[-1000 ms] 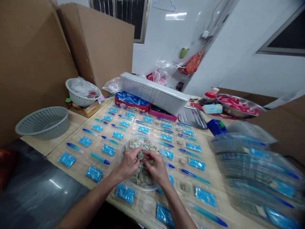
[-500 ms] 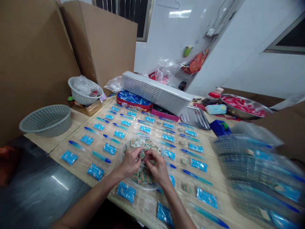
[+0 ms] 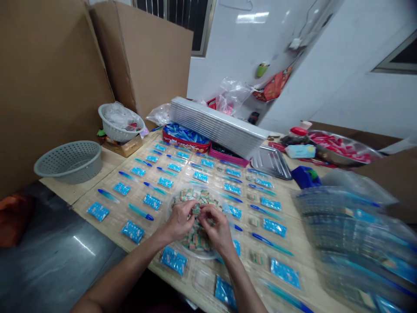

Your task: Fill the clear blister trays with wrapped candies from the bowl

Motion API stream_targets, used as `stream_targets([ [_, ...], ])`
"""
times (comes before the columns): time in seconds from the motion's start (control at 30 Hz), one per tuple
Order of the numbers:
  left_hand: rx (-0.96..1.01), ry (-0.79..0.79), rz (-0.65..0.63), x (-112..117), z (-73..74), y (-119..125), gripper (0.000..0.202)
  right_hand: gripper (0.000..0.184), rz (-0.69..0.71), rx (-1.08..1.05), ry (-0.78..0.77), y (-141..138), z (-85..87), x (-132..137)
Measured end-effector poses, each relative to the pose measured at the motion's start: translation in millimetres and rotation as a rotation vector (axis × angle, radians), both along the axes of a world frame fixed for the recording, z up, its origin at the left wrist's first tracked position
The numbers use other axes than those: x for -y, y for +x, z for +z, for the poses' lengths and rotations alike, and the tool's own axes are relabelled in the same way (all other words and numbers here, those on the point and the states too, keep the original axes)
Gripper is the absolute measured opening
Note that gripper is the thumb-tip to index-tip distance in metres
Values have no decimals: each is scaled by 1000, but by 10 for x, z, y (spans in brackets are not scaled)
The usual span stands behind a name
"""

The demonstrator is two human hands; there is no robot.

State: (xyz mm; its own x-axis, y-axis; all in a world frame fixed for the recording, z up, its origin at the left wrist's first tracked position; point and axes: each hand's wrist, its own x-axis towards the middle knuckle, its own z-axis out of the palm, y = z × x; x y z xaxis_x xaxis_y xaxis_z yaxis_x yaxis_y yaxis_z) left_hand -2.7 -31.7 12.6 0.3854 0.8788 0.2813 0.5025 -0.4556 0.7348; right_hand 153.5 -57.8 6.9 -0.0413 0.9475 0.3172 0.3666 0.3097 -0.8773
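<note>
Tabletop carries rows of blue packets and blue-tipped pens in clear plastic trays, with a grey colander near its left edge and a stack of filled trays along its right edge. Locate the clear round plate of small striped cubes at mid-table, between the tray rows, nearest the front edge. Note that your left hand and right hand sit over this plate, their fingers curled closed and pinching one small striped cube between them, just above the pile.
</note>
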Motion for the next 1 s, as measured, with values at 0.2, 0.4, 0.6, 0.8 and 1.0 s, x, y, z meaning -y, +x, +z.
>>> stream_targets([
  [0.2, -16, -22, 16, 3, 17, 0, 47, 8, 0, -13, 19, 13, -2, 6],
  [0.4, 2, 13, -8, 4, -9, -12, 47, 7, -14, -29, 18, 4, -17, 4],
  [0.6, 19, 22, -19, 10, -4, -15, 44, 12, 10, 15, 5, -4, -18, -15],
  [0.8, 23, -20, -25, 6, -25, -12, 44, 13, 29, 55, -10, -4, 4, -23],
  [1.0, 24, -18, -29, -7, -34, 6, 42, 7, 19, 30, -54, 5, -16, -37],
])
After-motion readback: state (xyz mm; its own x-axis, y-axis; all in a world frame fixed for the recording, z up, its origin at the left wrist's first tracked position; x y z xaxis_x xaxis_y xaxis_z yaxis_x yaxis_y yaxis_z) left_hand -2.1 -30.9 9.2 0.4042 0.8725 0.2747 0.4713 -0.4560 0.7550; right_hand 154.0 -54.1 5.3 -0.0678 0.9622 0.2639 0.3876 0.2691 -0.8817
